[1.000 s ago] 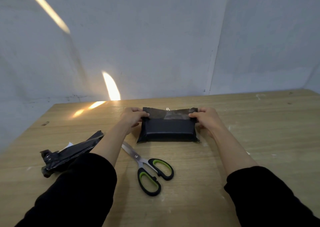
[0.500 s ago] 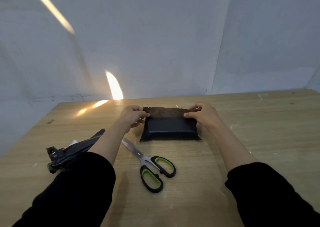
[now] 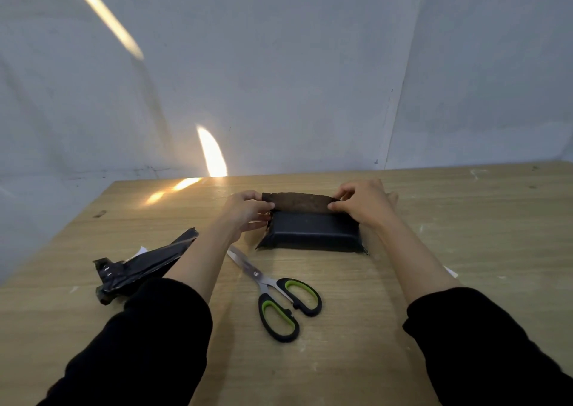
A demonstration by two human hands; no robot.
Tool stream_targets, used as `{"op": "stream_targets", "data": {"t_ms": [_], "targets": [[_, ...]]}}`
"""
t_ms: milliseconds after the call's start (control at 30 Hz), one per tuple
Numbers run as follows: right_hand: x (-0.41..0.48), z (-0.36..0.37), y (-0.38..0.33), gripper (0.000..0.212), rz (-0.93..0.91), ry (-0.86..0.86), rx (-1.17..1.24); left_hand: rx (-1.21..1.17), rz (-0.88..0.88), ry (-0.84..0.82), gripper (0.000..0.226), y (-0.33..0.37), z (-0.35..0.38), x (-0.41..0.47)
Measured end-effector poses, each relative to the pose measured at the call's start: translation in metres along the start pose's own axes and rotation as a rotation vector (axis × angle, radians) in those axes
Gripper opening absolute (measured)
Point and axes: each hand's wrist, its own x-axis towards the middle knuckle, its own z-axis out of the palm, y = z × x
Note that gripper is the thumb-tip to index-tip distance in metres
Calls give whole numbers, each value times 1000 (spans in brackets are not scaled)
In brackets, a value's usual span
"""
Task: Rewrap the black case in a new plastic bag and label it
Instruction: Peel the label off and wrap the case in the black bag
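The black case, wrapped in a black plastic bag (image 3: 313,232), lies flat on the wooden table (image 3: 465,235) in front of me. The bag's open flap (image 3: 297,202) stands up along the far edge and looks brownish. My left hand (image 3: 245,211) pinches the flap's left end. My right hand (image 3: 364,204) pinches its right end. Both hands hold the flap stretched between them, just above the wrapped case. No label can be made out on the bag.
Scissors (image 3: 273,287) with black and green handles lie near me, blades pointing at the package's left corner. A crumpled black plastic wrapper (image 3: 139,266) with a white scrap lies at the left. A small white slip (image 3: 451,271) peeks out by my right forearm. Grey walls stand behind the table.
The flap stood taller and showed a shiny strip a second ago; now it is bent lower toward the case, and both hands have shifted slightly along with it.
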Motion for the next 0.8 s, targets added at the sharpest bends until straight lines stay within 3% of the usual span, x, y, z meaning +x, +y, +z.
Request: {"op": "stream_targets", "data": {"t_ms": [133,200,300,367,433,567,800], "targets": [[-5,1,-5,12,-41,-4,-101,-10,-10,4,11,-1,-2,-3],[-8,1,-5,13,-64,3,-134,84,35,35,27,-1,-1,-5],[-15,1,-5,11,-105,30,-144,326,278,184,63,-1,6,-11],[-19,3,-4,10,-128,61,-137,542,505,252,69,0,14,-21],[-24,5,-3,10,-153,93,-155,782,662,218,71,1,24,-30],[-31,7,2,13,-231,136,-266,1062,739,141,65,0,38,-32],[-34,10,13,11,-426,219,-323,1187,759,144,28,2,40,-34]]}}
